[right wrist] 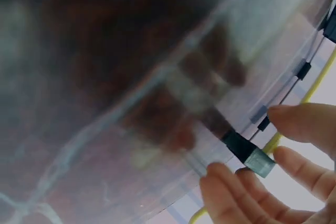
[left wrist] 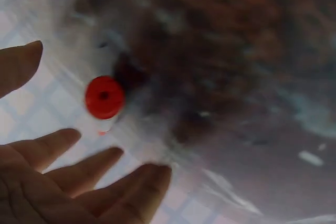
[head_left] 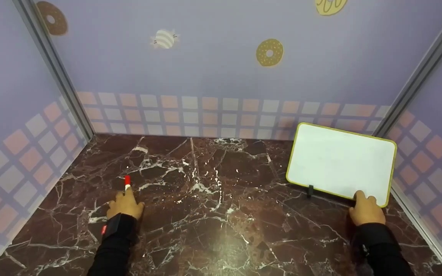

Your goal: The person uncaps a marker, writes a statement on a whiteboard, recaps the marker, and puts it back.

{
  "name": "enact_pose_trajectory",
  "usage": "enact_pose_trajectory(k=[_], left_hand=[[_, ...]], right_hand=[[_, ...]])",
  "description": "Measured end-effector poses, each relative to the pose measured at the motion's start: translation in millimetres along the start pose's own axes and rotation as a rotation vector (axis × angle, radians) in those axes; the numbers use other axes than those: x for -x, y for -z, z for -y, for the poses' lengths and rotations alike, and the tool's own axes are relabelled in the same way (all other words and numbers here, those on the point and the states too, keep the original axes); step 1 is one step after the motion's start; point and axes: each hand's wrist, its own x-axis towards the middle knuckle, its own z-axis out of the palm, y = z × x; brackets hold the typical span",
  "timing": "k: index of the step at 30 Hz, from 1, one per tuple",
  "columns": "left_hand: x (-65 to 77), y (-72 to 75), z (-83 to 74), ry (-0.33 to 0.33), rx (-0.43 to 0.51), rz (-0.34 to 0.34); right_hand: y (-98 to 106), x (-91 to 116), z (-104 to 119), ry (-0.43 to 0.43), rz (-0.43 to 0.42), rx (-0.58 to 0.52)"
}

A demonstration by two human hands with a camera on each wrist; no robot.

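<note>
A marker with a red cap and white barrel (head_left: 127,181) stands on the marble-patterned tabletop at left. My left hand (head_left: 126,204) is just in front of it. In the left wrist view the red cap (left wrist: 105,98) shows between the spread thumb and fingers, with a gap around it. At right, a whiteboard with a yellow frame (head_left: 342,163) leans back. My right hand (head_left: 366,211) is at its lower right corner, fingertips overlapping the lower edge. In the right wrist view, a black foot with a grey end (right wrist: 249,153) projects between the fingers, thumb held apart.
Another black foot (head_left: 310,190) supports the board's lower edge, left of my right hand. A purple back wall (head_left: 213,73) with pastel squares and donut pictures closes off the far side. Similar side walls, joined by grey metal posts (head_left: 58,73), flank the dark tabletop (head_left: 205,230).
</note>
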Motion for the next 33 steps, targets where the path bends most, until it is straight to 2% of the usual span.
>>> enact_pose_trajectory(k=[4,8,16,24,33], left_hand=[[-1.3,-1.9,2.4,-0.007,-0.032,-0.017],[-2.1,-2.5,2.9,-0.007,-0.019,-0.049],[-1.6,-1.5,0.6,0.029,0.031,-0.054],[-1.5,-0.8,3.1,0.023,0.023,-0.050],[6.4,0.4,2.3,-0.010,0.066,-0.062]], right_hand=[[-1.9,-3.5,-2.6,0.026,-0.046,0.004],[-4.1,-7.9,-6.5,0.040,-0.091,0.003],[-5.9,-13.1,-11.9,0.027,-0.077,-0.005],[-5.5,-14.8,-17.3,0.071,-0.075,-0.007],[-5.5,-12.9,-19.1,0.122,-0.093,-0.009]])
